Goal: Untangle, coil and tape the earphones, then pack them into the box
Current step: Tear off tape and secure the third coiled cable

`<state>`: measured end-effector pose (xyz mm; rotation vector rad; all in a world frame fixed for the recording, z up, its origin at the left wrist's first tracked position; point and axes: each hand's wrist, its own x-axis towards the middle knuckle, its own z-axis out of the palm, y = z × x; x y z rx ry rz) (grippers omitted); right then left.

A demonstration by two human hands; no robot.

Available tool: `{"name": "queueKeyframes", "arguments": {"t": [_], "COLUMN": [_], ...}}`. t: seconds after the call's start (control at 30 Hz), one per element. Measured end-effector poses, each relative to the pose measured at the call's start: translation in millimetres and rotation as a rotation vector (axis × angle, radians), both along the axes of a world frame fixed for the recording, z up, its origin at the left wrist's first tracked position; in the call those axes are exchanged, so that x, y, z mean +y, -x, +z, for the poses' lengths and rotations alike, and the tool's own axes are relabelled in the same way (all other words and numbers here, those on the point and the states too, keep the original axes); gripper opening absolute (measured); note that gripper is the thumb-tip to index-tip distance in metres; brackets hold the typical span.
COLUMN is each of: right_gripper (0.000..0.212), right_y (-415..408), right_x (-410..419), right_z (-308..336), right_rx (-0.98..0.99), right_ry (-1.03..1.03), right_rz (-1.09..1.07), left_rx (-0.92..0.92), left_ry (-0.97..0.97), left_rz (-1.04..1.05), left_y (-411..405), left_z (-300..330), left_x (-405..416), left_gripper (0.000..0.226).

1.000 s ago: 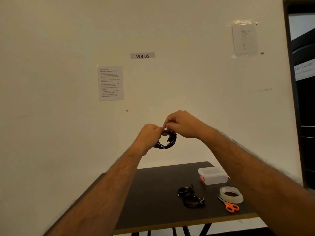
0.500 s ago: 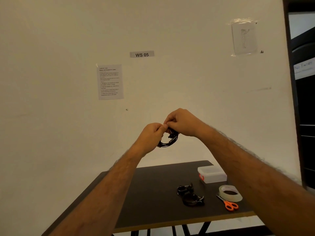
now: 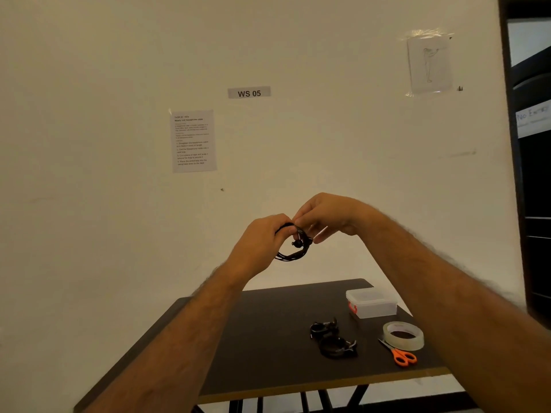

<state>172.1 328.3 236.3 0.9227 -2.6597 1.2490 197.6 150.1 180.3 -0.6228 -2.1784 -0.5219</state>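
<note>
You're at a numbered workstation in some kind of data-collection or test room — the grey "WS 05" label (image 3: 249, 93) on the plain cream wall (image 3: 89, 114) gives it away. There's a printed white instruction sheet (image 3: 193, 141) taped beside it, a taped-up sketch of a figure (image 3: 429, 64) further right, and a small dark folding table (image 3: 253, 338) — bare, functional, not a home.

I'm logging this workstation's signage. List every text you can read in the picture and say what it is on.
"WS 05": grey label on the wall.
"No Entry", faint handwriting: white sign on the dark door at right.
Instruction sheet on the wall: numbered printed lines, too small and blurred to read.
Taped sheet at upper right: a faint figure drawing, no readable words.
Box, tape roll, scissors: no text visible.
</note>
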Motion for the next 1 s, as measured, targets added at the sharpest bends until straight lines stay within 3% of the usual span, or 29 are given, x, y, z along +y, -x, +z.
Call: {"name": "queueKeyframes", "arguments": {"t": [0.33,0.57,1.0], "right_gripper": [0.017,0.009,0.014], "right_y": [11,15,16], "right_x": [8,8,6], "right_z": [-5,-8,-7], "right_rx": [-0.305,-0.332,-0.207], "right_ry": [0.126,0.154,-0.059], "right_rz": [0.102,0.105,0.022], "left_rx": [0.280,0.458,0.268], "left_ry": [0.161,0.219,0.155], "left_rz": [0.013,0.066,-0.006], "left_y": [0,-4,-3], "left_z": [-2,-1,-2], "left_x": [-2,-1,2], "left_gripper": [0.025,0.027,0.025]}}
